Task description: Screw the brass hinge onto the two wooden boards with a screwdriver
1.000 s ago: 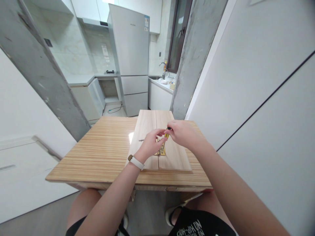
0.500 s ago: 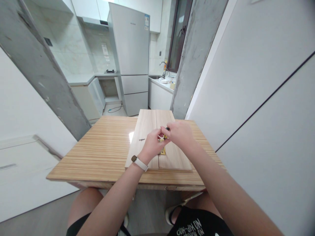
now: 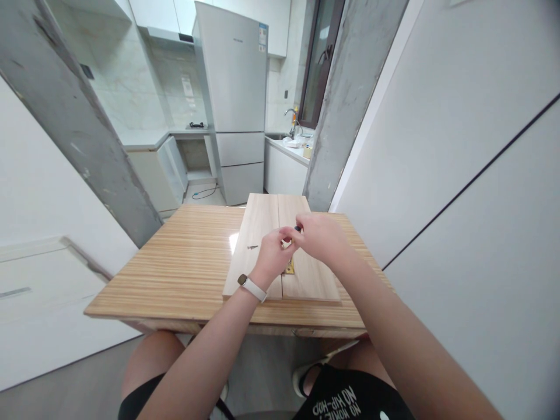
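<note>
— What might go wrong here?

— The two pale wooden boards [image 3: 280, 251] lie side by side on the striped wooden table [image 3: 184, 274]. Nothing seems to pin them down, so I think a hard push could slide them apart. Then the small brass hinge [image 3: 289, 269] across the gap would sit crooked.

— And the hands?

— Both are closed and close together over the gap. The right hand [image 3: 318, 236] is curled around a little yellow screwdriver with a black end [image 3: 297, 229]. The left hand [image 3: 272, 256], with a white watch band [image 3: 251, 287], pinches near the tip; I cannot tell what it pinches. If the tool slips, I think it could poke those fingers or scratch the wood.

— Anything else nearby?

— A tall grey fridge [image 3: 234, 99] stands far behind. A white wall [image 3: 459, 146] is close on the right, so that elbow has little room. One small dark screw [image 3: 252, 247] lies loose on the left board. A bump could roll it off.
</note>
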`<state>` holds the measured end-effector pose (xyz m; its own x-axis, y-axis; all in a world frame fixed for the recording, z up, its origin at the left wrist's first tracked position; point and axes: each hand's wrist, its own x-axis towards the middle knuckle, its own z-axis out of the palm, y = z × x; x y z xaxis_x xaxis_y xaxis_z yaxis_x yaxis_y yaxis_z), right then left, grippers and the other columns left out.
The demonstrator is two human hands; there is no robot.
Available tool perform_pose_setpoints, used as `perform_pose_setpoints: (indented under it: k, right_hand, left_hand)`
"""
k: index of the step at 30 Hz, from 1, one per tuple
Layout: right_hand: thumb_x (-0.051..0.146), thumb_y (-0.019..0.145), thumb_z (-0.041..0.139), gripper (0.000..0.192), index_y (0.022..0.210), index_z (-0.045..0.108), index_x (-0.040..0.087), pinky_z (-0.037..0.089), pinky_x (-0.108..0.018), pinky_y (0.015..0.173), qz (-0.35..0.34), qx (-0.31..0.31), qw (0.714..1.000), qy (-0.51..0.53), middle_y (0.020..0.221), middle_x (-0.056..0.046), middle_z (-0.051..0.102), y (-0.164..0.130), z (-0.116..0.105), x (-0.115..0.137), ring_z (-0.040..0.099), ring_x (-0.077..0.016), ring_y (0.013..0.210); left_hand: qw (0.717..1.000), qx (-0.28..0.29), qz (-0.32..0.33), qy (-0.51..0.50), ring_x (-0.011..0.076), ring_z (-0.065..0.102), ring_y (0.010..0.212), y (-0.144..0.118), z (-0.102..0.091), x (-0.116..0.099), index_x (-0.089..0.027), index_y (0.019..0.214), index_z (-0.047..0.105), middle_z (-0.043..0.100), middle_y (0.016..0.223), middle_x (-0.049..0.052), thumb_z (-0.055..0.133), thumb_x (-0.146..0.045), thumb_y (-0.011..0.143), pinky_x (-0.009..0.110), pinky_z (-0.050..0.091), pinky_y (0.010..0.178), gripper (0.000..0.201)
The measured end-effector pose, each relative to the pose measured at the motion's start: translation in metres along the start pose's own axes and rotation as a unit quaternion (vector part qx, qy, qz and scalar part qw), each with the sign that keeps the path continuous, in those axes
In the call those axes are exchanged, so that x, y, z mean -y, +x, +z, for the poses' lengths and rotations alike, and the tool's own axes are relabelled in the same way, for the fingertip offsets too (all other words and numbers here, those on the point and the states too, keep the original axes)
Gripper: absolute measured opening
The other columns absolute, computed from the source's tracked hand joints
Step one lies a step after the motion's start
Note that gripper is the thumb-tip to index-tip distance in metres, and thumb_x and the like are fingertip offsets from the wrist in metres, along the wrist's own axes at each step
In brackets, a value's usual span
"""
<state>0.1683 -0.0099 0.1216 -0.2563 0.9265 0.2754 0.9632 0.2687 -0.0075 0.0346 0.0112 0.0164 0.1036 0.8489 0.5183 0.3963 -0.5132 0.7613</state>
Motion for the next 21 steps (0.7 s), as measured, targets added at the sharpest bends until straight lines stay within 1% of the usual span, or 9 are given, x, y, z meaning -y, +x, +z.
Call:
perform_pose_setpoints:
  k: [3, 4, 7, 9, 10, 12, 14, 18, 21]
  right_hand:
    - [0.034, 0.101, 0.058, 0.02, 0.107, 0.07, 0.02, 0.042, -0.029, 0.074, -0.083, 0.01, 0.993, 0.086, 0.108, -0.009, 0.074, -0.001, -0.008, -0.01, 0.067, -0.0202, 0.09]
    - [0.026, 0.099, 0.059, 0.015, 0.109, 0.069, 0.02, 0.042, -0.028, 0.076, -0.106, 0.02, 0.988, 0.109, 0.11, -0.008, 0.073, -0.001, -0.009, -0.013, 0.066, -0.019, 0.091]
    - [0.012, 0.096, 0.057, 0.018, 0.104, 0.071, 0.02, 0.043, -0.027, 0.08, -0.143, 0.05, 0.977, 0.149, 0.105, -0.006, 0.073, -0.002, -0.008, -0.02, 0.065, -0.0183, 0.093]
    - [0.01, 0.096, 0.056, 0.02, 0.1, 0.073, 0.019, 0.043, -0.028, 0.082, -0.144, 0.054, 0.976, 0.156, 0.101, -0.006, 0.073, -0.001, -0.006, -0.021, 0.065, -0.0186, 0.093]
    - [0.009, 0.096, 0.056, 0.021, 0.1, 0.073, 0.019, 0.043, -0.028, 0.082, -0.14, 0.051, 0.977, 0.156, 0.101, -0.006, 0.073, 0.0, -0.004, -0.021, 0.065, -0.0186, 0.093]
    - [0.008, 0.095, 0.056, 0.021, 0.101, 0.074, 0.018, 0.043, -0.027, 0.083, -0.13, 0.042, 0.979, 0.152, 0.101, -0.006, 0.074, 0.001, -0.002, -0.021, 0.065, -0.0185, 0.093]
    - [0.009, 0.095, 0.057, 0.02, 0.101, 0.075, 0.017, 0.043, -0.027, 0.082, -0.123, 0.034, 0.982, 0.141, 0.102, -0.007, 0.075, 0.002, 0.0, -0.021, 0.065, -0.0188, 0.093]
    - [0.014, 0.098, 0.057, 0.019, 0.101, 0.075, 0.017, 0.042, -0.028, 0.081, -0.116, 0.024, 0.987, 0.105, 0.101, -0.008, 0.075, 0.001, 0.003, -0.022, 0.066, -0.0199, 0.092]
    - [0.02, 0.1, 0.057, 0.016, 0.099, 0.073, 0.016, 0.041, -0.029, 0.076, -0.11, 0.017, 0.991, 0.077, 0.098, -0.009, 0.075, 0.0, 0.004, -0.021, 0.066, -0.0201, 0.088]
  left_hand:
    - [0.999, 0.029, 0.035, -0.005, 0.0169, 0.062, 0.081, 0.002, -0.001, 0.001, -0.019, 0.087, 0.072, 0.07, 0.084, 0.002, 0.07, -0.024, 0.088, 0.028, 0.048, 0.072, 0.005]
    - [0.998, 0.038, 0.042, -0.002, 0.0176, 0.063, 0.084, 0.003, -0.002, 0.002, -0.02, 0.088, 0.072, 0.07, 0.086, 0.002, 0.07, -0.024, 0.089, 0.029, 0.048, 0.074, 0.006]
    - [0.997, 0.064, 0.042, 0.011, 0.02, 0.064, 0.09, 0.003, -0.004, 0.004, -0.021, 0.092, 0.072, 0.072, 0.092, 0.003, 0.069, -0.024, 0.09, 0.031, 0.049, 0.077, 0.005]
    - [0.996, 0.081, 0.038, 0.008, 0.0214, 0.066, 0.094, 0.003, -0.005, 0.006, -0.022, 0.098, 0.072, 0.074, 0.097, 0.004, 0.067, -0.021, 0.091, 0.032, 0.05, 0.079, 0.009]
    - [0.996, 0.087, 0.035, -0.003, 0.022, 0.067, 0.097, 0.002, -0.005, 0.006, -0.023, 0.105, 0.071, 0.075, 0.101, 0.005, 0.066, -0.02, 0.092, 0.032, 0.051, 0.08, 0.015]
    - [0.994, 0.093, 0.026, -0.04, 0.0224, 0.069, 0.103, 0.001, -0.006, 0.006, -0.024, 0.122, 0.065, 0.076, 0.108, 0.006, 0.064, -0.018, 0.093, 0.033, 0.052, 0.083, 0.03]
    - [0.992, 0.102, 0.016, -0.078, 0.0224, 0.071, 0.107, 0.001, -0.005, 0.006, -0.024, 0.134, 0.056, 0.076, 0.113, 0.007, 0.062, -0.017, 0.095, 0.034, 0.053, 0.085, 0.04]
    - [0.987, 0.123, 0.008, -0.103, 0.0218, 0.071, 0.109, 0.0, -0.007, 0.006, -0.024, 0.135, 0.055, 0.075, 0.117, 0.009, 0.059, -0.018, 0.097, 0.033, 0.054, 0.084, 0.039]
    - [0.991, 0.108, 0.008, -0.083, 0.0212, 0.07, 0.11, -0.001, -0.009, 0.005, -0.025, 0.136, 0.056, 0.074, 0.119, 0.007, 0.064, -0.02, 0.093, 0.033, 0.054, 0.085, 0.044]
